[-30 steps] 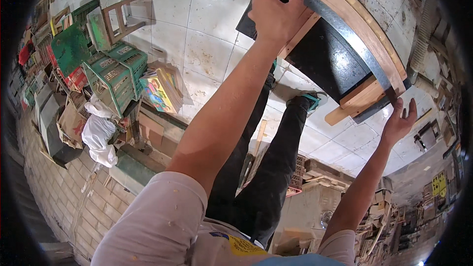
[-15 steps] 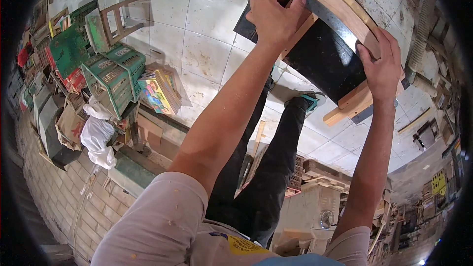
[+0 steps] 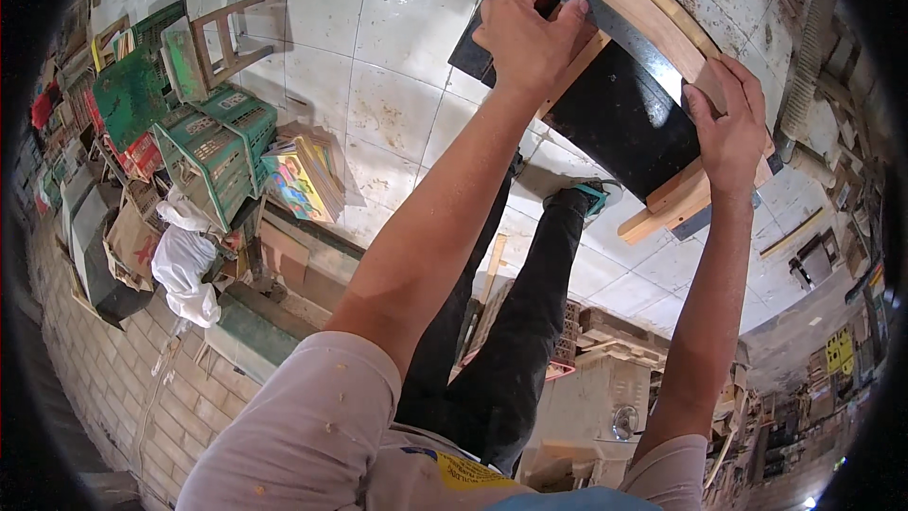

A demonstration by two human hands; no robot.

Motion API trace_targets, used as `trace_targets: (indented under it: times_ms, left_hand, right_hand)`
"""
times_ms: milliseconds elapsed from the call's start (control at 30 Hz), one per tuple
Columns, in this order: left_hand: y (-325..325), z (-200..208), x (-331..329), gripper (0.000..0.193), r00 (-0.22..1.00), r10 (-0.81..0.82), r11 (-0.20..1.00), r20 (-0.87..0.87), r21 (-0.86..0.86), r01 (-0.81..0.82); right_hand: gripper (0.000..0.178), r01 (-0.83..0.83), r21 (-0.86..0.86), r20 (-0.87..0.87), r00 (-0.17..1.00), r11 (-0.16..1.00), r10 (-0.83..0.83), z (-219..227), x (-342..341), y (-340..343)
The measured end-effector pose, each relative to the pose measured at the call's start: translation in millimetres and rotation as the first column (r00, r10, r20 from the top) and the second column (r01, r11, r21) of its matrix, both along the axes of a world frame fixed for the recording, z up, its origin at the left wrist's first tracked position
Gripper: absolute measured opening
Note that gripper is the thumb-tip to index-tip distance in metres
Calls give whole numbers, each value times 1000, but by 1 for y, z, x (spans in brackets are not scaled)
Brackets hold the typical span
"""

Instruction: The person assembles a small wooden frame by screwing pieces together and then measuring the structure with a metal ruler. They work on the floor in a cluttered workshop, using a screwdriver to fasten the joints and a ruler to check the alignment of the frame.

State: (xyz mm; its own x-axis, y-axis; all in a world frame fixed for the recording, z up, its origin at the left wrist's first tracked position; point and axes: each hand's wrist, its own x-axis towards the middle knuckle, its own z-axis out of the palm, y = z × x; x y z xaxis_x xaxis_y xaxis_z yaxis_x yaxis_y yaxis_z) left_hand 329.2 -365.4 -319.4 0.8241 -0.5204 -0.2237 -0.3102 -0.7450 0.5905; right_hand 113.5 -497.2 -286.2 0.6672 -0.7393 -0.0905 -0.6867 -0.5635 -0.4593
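A long wooden bar (image 3: 636, 9) with a dark grey side lies slantwise at the upper right, over a glossy black panel (image 3: 624, 118). At the bar's far-left end, my left hand (image 3: 532, 43) is closed against the dark side, its fingertips partly hidden. My right hand (image 3: 726, 128) grips the near-right end, thumb on the inner side and fingers over the top. Beneath my left hand, a pale wood strip (image 3: 573, 74) runs along the panel's edge. Short wooden pieces (image 3: 667, 203) stick out below my right hand.
The panel rests above a white tiled floor (image 3: 397, 57). Green plastic crates (image 3: 218, 147), a stack of books (image 3: 305, 178) and a small wooden frame (image 3: 225, 43) stand at left. My sandalled foot (image 3: 588, 197) is close to the panel. Scrap wood (image 3: 615, 336) lies behind my legs.
Both hands keep their places on the bar. The right hand has shifted very slightly; the whole view has moved a little, and nothing has been let go.
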Motion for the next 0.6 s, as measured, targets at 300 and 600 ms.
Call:
trace_targets:
  times_ms: [300,600]
  left_hand:
    - [1,-1,0,50,999,-14,1000,32,19,14]
    - [1,-4,2,33,993,41,997,-109,-67,-48]
  right_hand:
    - [44,-2,-10,-10,1000,1000,2,-1,0,0]
    - [45,23,2,-15,1000,1000,-23,0,1,1]
